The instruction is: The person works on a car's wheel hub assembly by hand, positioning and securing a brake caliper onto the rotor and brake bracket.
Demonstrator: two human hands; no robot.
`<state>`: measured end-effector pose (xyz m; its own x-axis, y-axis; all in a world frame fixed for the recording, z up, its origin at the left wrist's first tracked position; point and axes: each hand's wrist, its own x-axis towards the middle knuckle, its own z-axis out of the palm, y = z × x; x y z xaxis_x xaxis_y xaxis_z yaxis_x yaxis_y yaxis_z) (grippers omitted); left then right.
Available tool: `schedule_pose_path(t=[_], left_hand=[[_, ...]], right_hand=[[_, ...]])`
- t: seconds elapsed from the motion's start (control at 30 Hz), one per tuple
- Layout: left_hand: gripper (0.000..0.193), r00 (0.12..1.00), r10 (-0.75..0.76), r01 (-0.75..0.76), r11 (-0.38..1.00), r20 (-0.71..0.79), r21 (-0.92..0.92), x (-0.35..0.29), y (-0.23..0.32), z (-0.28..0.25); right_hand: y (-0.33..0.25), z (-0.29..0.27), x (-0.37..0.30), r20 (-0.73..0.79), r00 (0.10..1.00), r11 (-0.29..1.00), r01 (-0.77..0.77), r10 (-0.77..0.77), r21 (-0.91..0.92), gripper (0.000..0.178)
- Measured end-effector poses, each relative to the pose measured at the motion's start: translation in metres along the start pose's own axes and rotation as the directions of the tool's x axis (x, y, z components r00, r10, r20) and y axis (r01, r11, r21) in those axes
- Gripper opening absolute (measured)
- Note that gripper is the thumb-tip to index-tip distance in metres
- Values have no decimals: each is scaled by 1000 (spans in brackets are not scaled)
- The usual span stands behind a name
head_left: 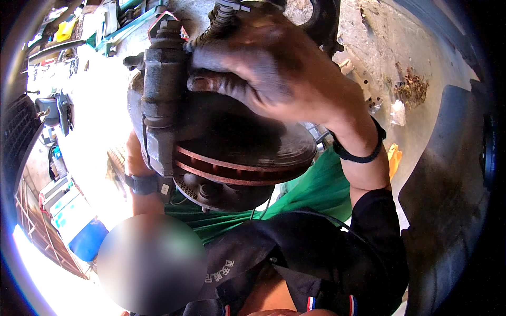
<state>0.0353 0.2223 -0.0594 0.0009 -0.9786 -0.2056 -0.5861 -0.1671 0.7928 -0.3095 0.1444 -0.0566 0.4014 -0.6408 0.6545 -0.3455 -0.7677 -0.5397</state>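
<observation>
A brake disc (245, 145) with a rusty vented edge sits in the middle, its studded hub (226, 195) on the near side. At its left edge stands a dark grey brake caliper (158, 97). My right hand (269, 68) reaches over the disc from the right, its fingers curled and the thumb close beside the caliper. Whatever those fingers grip is hidden. A ribbed dark part (224, 16) rises just above that hand. Below and left of the caliper, my left hand (134, 158) shows only near the wrist; its fingers are behind the caliper and in glare.
Dark curved body panels (448, 168) fill the right side. Green cloth (319, 184) hangs below the disc. Dry debris (411, 89) lies on the concrete floor at the far right. A blue object (88, 239) is at the lower left, and glare washes out the left.
</observation>
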Motion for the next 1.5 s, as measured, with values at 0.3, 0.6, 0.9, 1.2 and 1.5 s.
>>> schedule_pose_path(t=[0.3,0.6,0.9,1.2,1.5], left_hand=[[40,999,-49,49,999,-4,15,-14,-5,-7],[41,997,-79,79,997,14,14,-16,-11,-7],[42,994,-70,73,997,82,-37,-4,-13,2],[43,950,-43,119,966,311,-229,56,-25,19],[40,870,180,178,754,460,-632,192,-12,-13]], right_hand=[[14,-61,-48,-307,888,694,-19,343,720,24],[-10,-43,-127,-458,167,482,-144,873,864,24],[-10,-31,-160,-282,51,274,-451,958,849,19],[-37,-53,-106,-351,84,343,-514,932,786,28],[-93,-68,-44,-206,521,556,-722,828,411,44]])
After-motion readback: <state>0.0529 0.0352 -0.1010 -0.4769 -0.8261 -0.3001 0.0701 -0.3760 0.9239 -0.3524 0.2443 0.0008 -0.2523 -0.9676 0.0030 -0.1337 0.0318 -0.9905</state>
